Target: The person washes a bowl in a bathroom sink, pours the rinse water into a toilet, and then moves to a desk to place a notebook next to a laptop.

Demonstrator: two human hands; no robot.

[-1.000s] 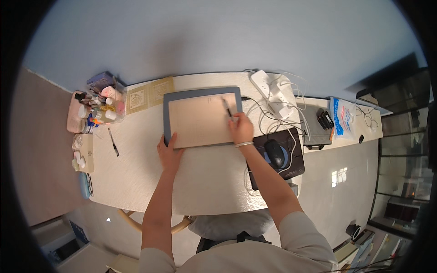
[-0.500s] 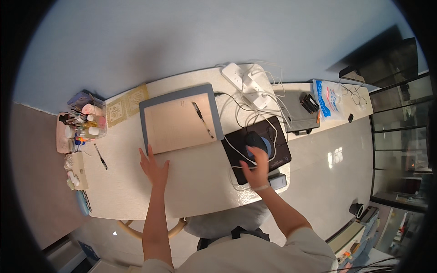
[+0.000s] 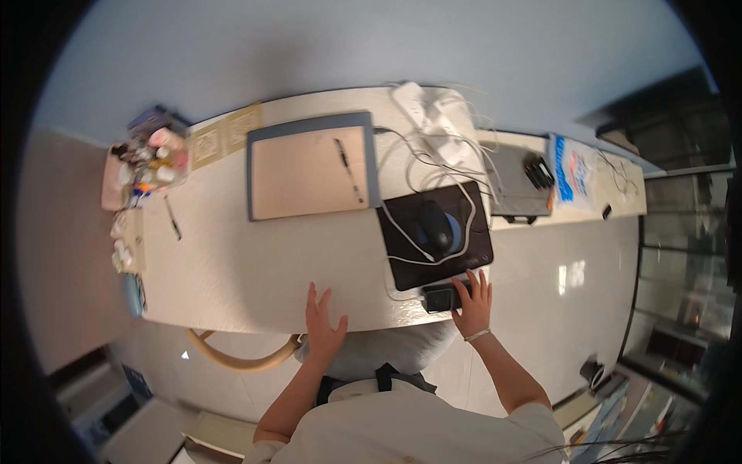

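My right hand (image 3: 473,308) is at the front right corner of the desk. Its thumb and fingers close around the right end of a small dark rectangular device (image 3: 440,298), whose exact kind I cannot make out. My left hand (image 3: 323,329) hovers by the desk's front edge, fingers apart and holding nothing. Just beyond the device lies a black mouse pad (image 3: 402,267), with a dark mouse (image 3: 435,229) and a looped white cable (image 3: 473,213) on it. A closed grey laptop-like slab (image 3: 372,166) bears a beige notebook (image 3: 301,178) and a pen (image 3: 348,170).
White power strips (image 3: 444,135) with tangled cords stand at the back right. Cosmetics fill a clear box (image 3: 158,166) at the far left, near another pen (image 3: 172,218). A grey case (image 3: 514,189) and a plastic bag (image 3: 572,172) rest on the side counter. A wooden chair (image 3: 243,362) is below.
My right hand has left the mouse and taken hold of the device, which has shifted left relative to the pad. My left hand has drawn back from the notebook toward the front edge.
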